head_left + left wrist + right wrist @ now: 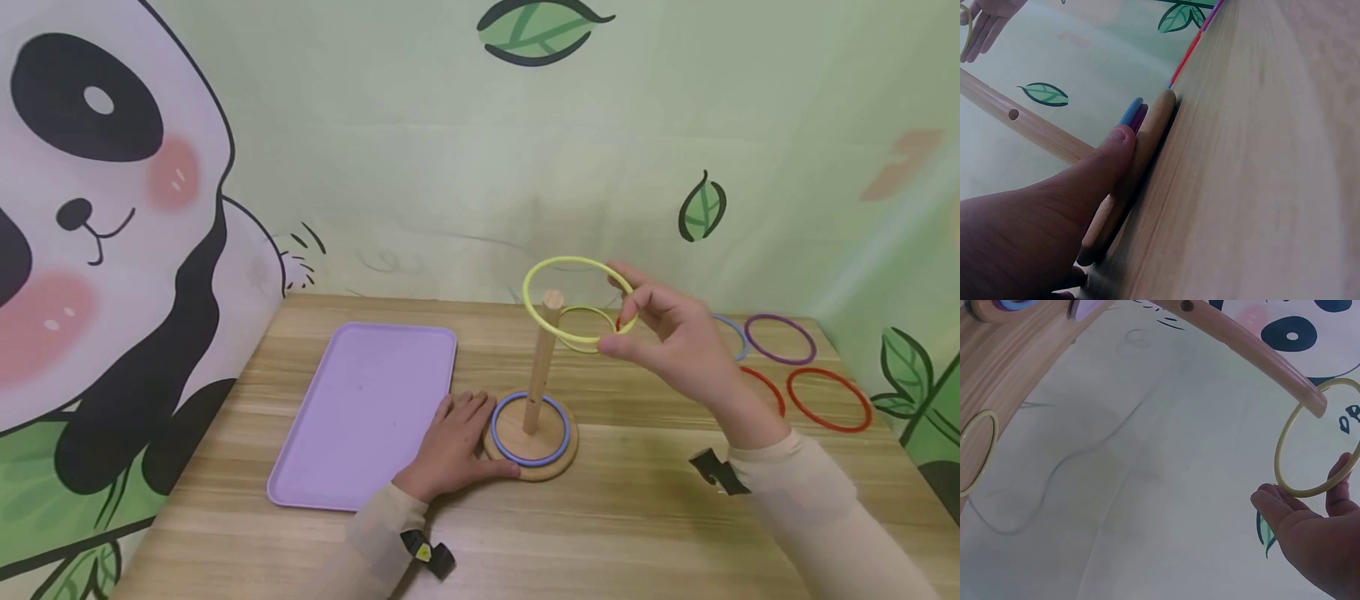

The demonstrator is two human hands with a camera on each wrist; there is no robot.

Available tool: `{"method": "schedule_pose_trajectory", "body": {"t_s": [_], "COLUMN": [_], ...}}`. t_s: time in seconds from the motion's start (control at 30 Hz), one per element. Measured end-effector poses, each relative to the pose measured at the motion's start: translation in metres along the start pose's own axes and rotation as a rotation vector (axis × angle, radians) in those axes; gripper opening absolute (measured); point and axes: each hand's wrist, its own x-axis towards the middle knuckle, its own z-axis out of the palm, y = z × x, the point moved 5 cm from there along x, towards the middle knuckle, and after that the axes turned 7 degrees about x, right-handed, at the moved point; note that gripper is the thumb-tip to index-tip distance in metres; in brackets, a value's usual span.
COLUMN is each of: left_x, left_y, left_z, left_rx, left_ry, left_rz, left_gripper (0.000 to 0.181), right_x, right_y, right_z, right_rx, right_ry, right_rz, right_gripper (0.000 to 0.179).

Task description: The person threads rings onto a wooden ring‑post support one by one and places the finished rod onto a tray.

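A wooden ring stand has a round base (512, 422) and an upright peg (542, 358). Around the peg's foot lies a blue ring (567, 435), with a purple ring (1140, 117) beneath it in the left wrist view. My left hand (453, 450) rests at the base's left side, fingers extended and thumb pressing its front rim. Beside the peg's top, my right hand (678, 337) pinches a yellow ring (527, 302) between thumb and fingers. The peg's tip overlaps the raised ring's outline in the head and right wrist views.
A purple tray (360, 408) lies left of the stand. Another yellow ring (595, 309) is on the table behind the peg. At the right lie a red ring (829, 402), a second red ring (772, 392), a purple ring (780, 339) and a partly hidden blue ring (738, 329).
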Motion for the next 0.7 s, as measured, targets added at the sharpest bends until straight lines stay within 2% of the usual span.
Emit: {"method": "schedule_pose_trajectory", "body": {"t_s": [0.2, 0.47, 0.7], "left_x": [0.0, 0.0, -0.001], "left_y": [0.0, -0.001, 0.001], "left_z": [0.0, 0.0, -0.002], "left_rx": [-0.007, 0.005, 0.002], "left_ry": [-0.003, 0.007, 0.006], "left_rz": [0.003, 0.005, 0.005], "left_gripper": [0.117, 0.115, 0.114], "right_x": [-0.006, -0.016, -0.021], "right_y": [0.01, 0.025, 0.037], "right_z": [0.005, 0.008, 0.011], "right_rx": [-0.039, -0.135, -0.111], "right_ry": [-0.022, -0.013, -0.032], "right_rz": [-0.025, 0.056, 0.047], "right_gripper": [0.027, 0.03, 0.03]}}
